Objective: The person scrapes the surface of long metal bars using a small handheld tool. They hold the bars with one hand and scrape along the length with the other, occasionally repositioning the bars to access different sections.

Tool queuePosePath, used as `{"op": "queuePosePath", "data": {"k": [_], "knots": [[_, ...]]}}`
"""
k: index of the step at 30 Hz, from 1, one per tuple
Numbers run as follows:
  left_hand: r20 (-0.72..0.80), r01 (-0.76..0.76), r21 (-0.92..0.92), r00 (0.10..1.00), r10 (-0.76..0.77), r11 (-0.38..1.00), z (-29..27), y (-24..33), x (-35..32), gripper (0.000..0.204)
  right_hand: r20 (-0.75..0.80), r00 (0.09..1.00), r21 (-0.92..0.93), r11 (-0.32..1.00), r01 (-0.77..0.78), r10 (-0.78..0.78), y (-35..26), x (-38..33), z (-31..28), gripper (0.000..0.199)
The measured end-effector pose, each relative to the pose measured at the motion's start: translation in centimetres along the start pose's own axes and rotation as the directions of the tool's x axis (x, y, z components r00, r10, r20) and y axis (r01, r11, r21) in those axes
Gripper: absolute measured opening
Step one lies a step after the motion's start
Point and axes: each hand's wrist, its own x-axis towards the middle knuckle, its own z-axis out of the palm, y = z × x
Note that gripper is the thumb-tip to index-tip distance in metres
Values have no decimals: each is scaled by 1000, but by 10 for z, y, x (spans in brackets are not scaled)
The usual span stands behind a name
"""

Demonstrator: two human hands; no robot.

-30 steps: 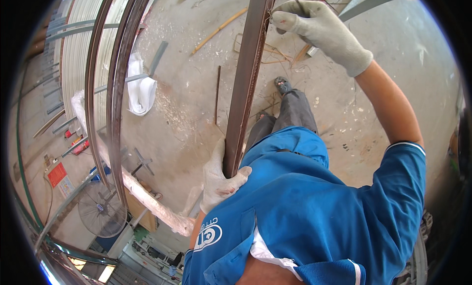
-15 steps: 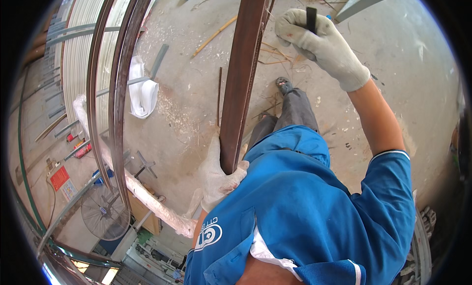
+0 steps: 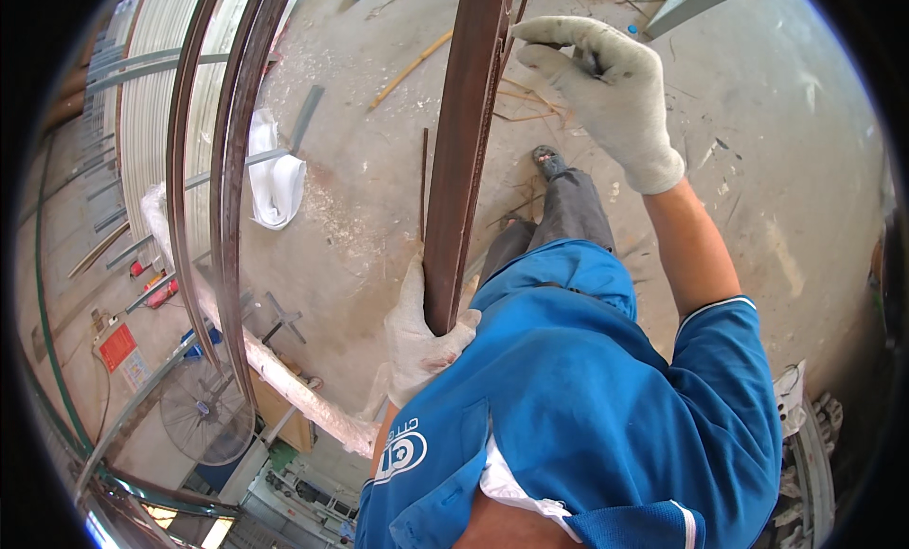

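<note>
A long, dark brown profile bar (image 3: 461, 156) runs from the top of the view down to my body. My left hand (image 3: 421, 345), in a whitish glove, is wrapped round its lower end, with the thumb along its left side. My right hand (image 3: 606, 90), also gloved, is raised beside the bar's right edge near the top. Its fingers are curled, with the index finger and thumb pointing toward the bar. A small black object (image 3: 595, 64) shows only as a dark end within the curled fingers. Whether the fingertips touch the bar I cannot tell.
Dark curved bars (image 3: 230, 151) stand at left, before stacked pale profiles (image 3: 151, 104). A white roll (image 3: 276, 185) lies on the floor beside grey metal strips. A round fan (image 3: 204, 409) is at lower left. Thin sticks and scraps litter the floor.
My right hand has moved down and left toward the bar's edge and turned. The black object that stuck up from its fingers is now mostly hidden. My left hand keeps its hold.
</note>
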Motion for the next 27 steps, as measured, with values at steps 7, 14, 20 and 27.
{"op": "queuePosePath", "data": {"k": [7,14,20,27], "knots": [[-59,0,153,998,9,988,3,3,-5,84,-102,979,-206,967,151,-175,-6,2,13,18],[-82,41,124,996,-31,991,10,4,-7,83,-79,970,-407,895,180,-231,-11,-1,17,26],[-67,12,202,998,1,979,7,1,-4,84,6,983,-218,959,182,-185,-5,-5,13,25],[-54,-18,204,998,29,979,7,0,-4,78,46,992,80,990,-118,115,-5,-13,0,23]]}}
